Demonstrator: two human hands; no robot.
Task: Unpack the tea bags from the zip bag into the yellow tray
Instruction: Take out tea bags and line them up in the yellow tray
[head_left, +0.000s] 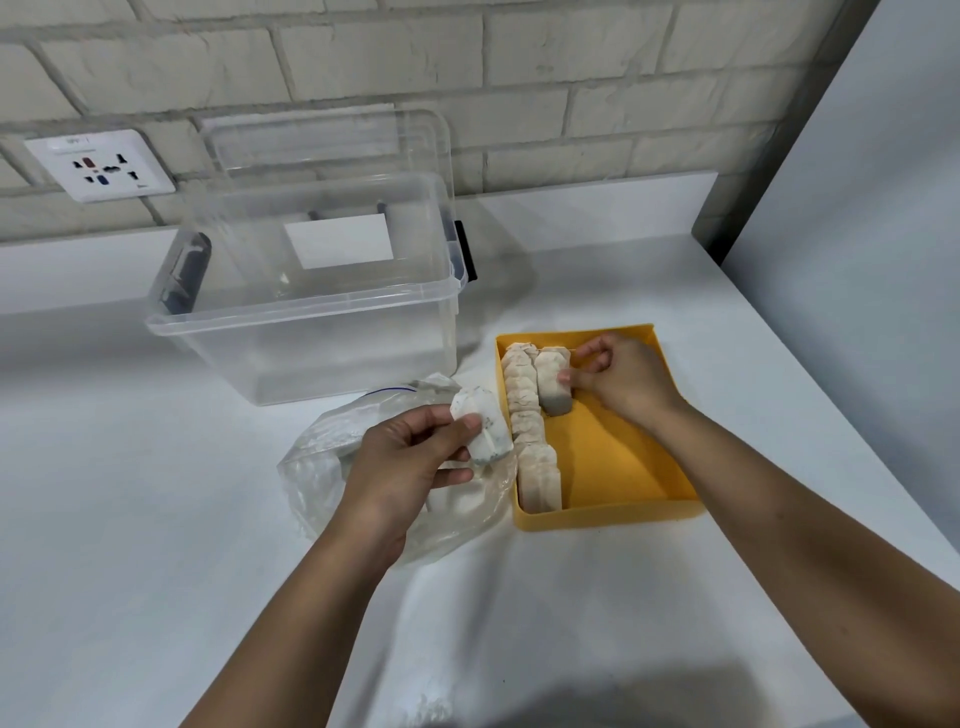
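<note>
1. Gripping a flat white paper tea bag (480, 431) between the thumb and curled fingers of the left hand (410, 457), just above the crumpled clear plastic zip bag (322, 467).
2. Pinching a second upright tea bag (550, 384) in the right hand (623, 379), inside the square yellow plastic tray (597, 514), far left part.
3. Standing along the tray's left wall: a row of further tea bags (527, 421).
4. Resting on the white table (156, 519), far left: a clear plastic storage box (311, 312).

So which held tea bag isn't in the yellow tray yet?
The tea bag gripped by the left hand, above the zip bag. The one the right hand pinches stands inside the yellow tray.
</note>
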